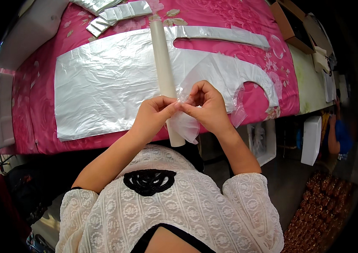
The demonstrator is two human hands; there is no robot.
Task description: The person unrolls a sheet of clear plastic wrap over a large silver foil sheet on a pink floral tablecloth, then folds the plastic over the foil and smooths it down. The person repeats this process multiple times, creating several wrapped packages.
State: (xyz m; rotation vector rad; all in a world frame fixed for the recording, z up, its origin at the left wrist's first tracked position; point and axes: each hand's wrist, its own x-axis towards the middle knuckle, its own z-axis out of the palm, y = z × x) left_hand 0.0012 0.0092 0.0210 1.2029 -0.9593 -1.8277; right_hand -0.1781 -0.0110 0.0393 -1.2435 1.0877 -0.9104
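My left hand (153, 114) and my right hand (211, 110) meet above the near edge of the table. Fingers and thumbs of both are closed in a pinch on a thin clear plastic film (185, 127). Part of the film hangs crumpled below my fingertips, and a wider part spreads to the right. Under it lies a large flat white plastic sheet (103, 88), shaped like a disposable apron with curved cut-outs and long straps at its right end. A pale tube (161, 55) lies across the sheet, passing beside my left fingers and jutting over the table edge.
Several folded silvery-white plastic packets (126, 12) lie at the far left on the pink flowered tablecloth (40, 114). A cardboard box (289, 25) stands far right. Below the table are white foam boxes (311, 139). A person in blue (342, 137) is at the right edge.
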